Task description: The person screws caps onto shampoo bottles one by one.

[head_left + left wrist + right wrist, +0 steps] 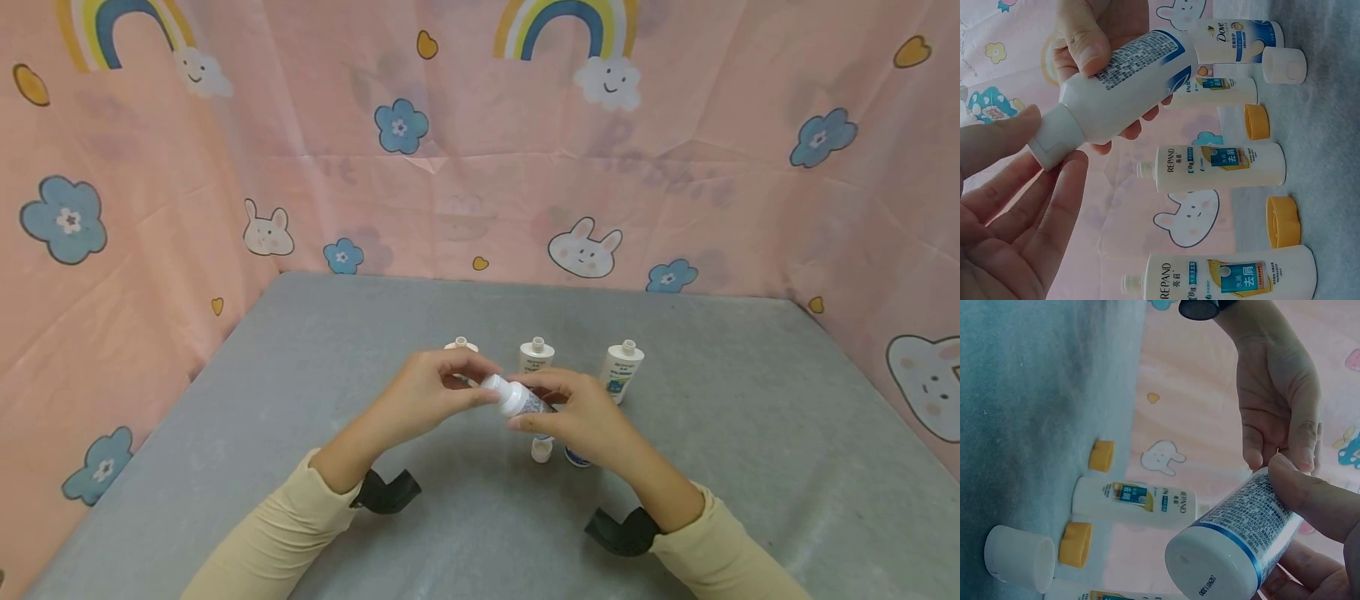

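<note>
Looks like uncapping: left hand (435,387) pinches the cap (1057,137), right hand (585,410) curls round the bottle (1129,81), above worktop (480,542), well inside its edges. Next twist probably needs steady grip.

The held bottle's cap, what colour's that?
The cap is white, clearest in the left wrist view.

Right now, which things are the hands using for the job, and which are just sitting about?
In the job:
right hand, holding the white bottle
left hand, pinching its flip cap

Just sitting about, though some may belong too:
three capless bottles
yellow caps
loose white cap
Dove bottle
patterned curtain
</note>
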`<state>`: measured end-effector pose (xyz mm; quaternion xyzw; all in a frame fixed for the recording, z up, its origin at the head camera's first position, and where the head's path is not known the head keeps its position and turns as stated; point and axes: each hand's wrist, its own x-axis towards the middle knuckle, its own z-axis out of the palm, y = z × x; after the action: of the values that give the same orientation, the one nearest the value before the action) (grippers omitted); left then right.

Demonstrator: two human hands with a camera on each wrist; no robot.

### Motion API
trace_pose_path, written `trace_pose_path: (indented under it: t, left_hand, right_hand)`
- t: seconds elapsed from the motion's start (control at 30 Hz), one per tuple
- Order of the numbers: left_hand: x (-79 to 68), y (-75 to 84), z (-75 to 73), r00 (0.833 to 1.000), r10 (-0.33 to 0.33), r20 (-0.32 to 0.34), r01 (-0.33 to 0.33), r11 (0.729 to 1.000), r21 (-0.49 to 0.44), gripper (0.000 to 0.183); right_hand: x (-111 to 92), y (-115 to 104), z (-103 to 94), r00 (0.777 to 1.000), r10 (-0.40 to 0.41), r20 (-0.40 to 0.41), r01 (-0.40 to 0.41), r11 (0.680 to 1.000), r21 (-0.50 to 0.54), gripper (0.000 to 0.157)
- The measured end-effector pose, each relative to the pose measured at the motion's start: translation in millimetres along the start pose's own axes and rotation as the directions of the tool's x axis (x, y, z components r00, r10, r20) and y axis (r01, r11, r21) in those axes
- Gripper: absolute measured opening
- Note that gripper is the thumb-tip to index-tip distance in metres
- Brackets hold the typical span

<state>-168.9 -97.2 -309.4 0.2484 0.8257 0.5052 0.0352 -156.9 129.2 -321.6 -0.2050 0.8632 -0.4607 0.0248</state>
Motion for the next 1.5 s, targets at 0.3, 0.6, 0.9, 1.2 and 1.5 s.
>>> trace_pose_path:
  t: [0.3,0.6,0.9,1.2,1.5]
  left_hand:
    - [0.6,0.0,2.2,1.000,-0.003,-0.004,0.003,1.000,0.022,0.025]
    - [0.3,0.4,1.4,0.999,0.042,0.026,-0.042,0.999,0.002,0.026]
    - [1.0,-0.4,1.9,1.000,-0.017,-0.005,0.017,1.000,-0.020,0.025]
    - [-0.1,-1.6,1.5,0.998,0.059,0.021,-0.059,0.998,-0.026,0.028]
    - [0.0,1.6,0.7,0.998,0.041,0.041,-0.041,0.999,0.007,0.028]
  right_hand:
    - [0.6,0.7,0.1,1.000,-0.011,0.005,0.011,1.000,0.008,0.040]
    - [-0.4,1.0,0.1,1.000,-0.005,0.016,0.005,1.000,0.020,0.041]
    - [0.1,0.7,0.4,1.000,-0.014,0.007,0.014,1.000,0.014,0.041]
    - [-0.4,1.2,0.3,1.000,-0.004,0.008,0.004,1.000,0.025,0.041]
    - [0.1,0.7,0.7,1.000,-0.015,0.008,0.014,1.000,0.026,0.041]
